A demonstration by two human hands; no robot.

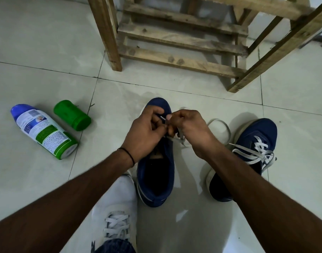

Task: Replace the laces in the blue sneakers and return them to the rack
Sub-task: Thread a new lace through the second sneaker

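Observation:
A blue sneaker (pixel 155 181) stands on the floor tiles in front of me, toe pointing away. My left hand (pixel 145 130) grips its upper near the eyelets. My right hand (pixel 191 130) pinches the tip of a white lace (pixel 221 125) over the same spot; the lace loops off to the right across the floor. The second blue sneaker (pixel 255 143) lies to the right with white laces threaded through it and loose ends on top. The wooden rack (pixel 174 42) stands beyond the shoes.
A spray can (pixel 44 132) lies on its side at the left, with its green cap (pixel 72 115) beside it. My own foot in a white sneaker (pixel 116 210) sits just left of the middle shoe's heel.

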